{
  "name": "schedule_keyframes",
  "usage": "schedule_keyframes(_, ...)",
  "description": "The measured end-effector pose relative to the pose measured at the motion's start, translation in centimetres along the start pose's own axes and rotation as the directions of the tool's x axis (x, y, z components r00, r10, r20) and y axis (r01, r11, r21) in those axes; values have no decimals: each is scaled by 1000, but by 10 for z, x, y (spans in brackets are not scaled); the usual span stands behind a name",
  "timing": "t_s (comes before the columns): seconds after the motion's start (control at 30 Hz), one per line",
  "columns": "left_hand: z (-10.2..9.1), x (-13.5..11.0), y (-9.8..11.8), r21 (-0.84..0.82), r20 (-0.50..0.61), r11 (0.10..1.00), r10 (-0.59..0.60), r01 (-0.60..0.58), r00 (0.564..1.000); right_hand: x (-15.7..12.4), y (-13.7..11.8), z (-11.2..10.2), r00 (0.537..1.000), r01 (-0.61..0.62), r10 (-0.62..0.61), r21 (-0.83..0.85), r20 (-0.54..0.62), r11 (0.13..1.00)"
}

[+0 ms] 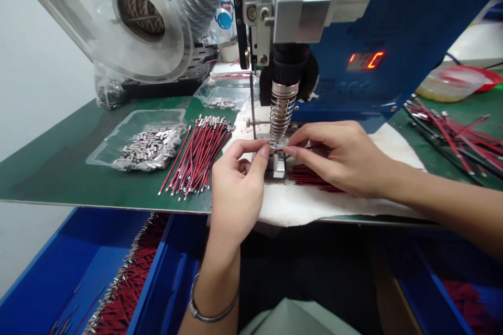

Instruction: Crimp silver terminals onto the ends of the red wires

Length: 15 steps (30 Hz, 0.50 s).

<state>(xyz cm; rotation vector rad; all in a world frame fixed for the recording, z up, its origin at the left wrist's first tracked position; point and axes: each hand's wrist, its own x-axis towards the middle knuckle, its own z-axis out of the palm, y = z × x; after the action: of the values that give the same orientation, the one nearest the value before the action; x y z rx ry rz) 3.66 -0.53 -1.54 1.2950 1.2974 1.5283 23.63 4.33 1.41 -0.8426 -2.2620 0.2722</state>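
Observation:
My left hand (244, 178) is closed in a pinch, thumb against forefinger, on what looks like a small metal connector, mostly hidden by the fingertips. From the right, my right hand (340, 154) pinches a thin red and black wire, its end pointing toward the left fingertips. Both hands meet just below the spring-wrapped head (283, 107) of a blue machine (353, 21), over a small metal block (279, 165). Beneath my right hand lies a bundle of red and black wires (310, 177) on a white cloth (298, 207).
Left of my hands, a pile of red and black wires (202, 152) lies beside a clear tray of metal connectors (147, 146). Another clear tray (226, 94) stands behind. More wires (463, 131) lie at right. Below the green table (58, 167), a blue bin (90, 251) holds finished-looking wires.

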Motion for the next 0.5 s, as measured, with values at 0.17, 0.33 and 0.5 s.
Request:
schedule_keyframes(0.17,0,1,-1,-3,2,1000,-1,1,1000,1,-1,-1,1000,16,-16,18,8,1000)
schedule_keyframes(0.33,0,-1,0,11,2,1000,3,-3,1000,0,-1,2,999,33,-33,50,-5,998)
schedule_keyframes(0.5,-2,0,1,17,4,1000,0,0,1000,0,-2,4,1000,-3,4,35,-23,999)
